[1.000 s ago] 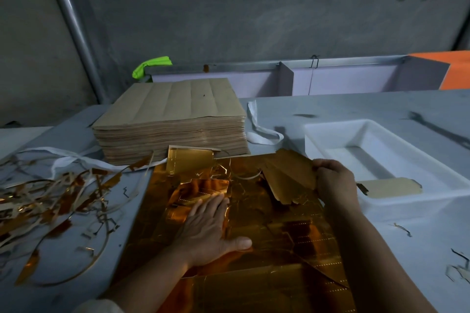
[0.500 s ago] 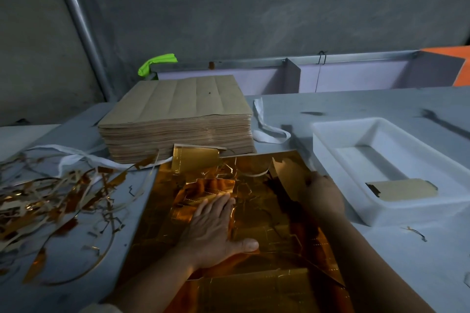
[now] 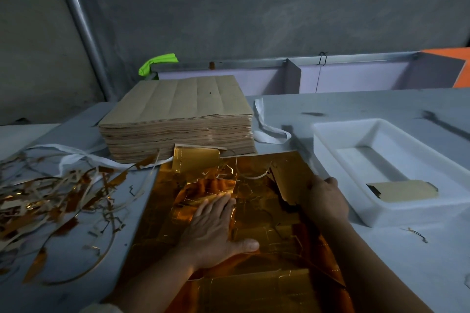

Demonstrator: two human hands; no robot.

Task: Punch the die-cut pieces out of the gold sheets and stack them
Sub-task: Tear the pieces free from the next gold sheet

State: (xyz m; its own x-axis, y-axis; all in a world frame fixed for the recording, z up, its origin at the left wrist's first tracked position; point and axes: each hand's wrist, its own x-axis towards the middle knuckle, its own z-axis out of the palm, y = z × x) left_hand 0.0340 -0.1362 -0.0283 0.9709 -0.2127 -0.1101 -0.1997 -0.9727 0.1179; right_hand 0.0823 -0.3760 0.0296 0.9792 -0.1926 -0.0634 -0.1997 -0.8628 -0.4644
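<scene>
Grey table (image 3: 356, 109) — left hand (image 3: 216, 231) pressed flat, fingers spread, on gold sheet (image 3: 267, 211); right hand (image 3: 325, 198) pinching a lifted die-cut piece (image 3: 290, 180).

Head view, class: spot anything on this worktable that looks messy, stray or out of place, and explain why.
Gold offcut strips sprawl in a loose tangle over the table left of the gold sheet, not gathered up. One stray sliver lies alone on the right, in front of the white tray.
</scene>
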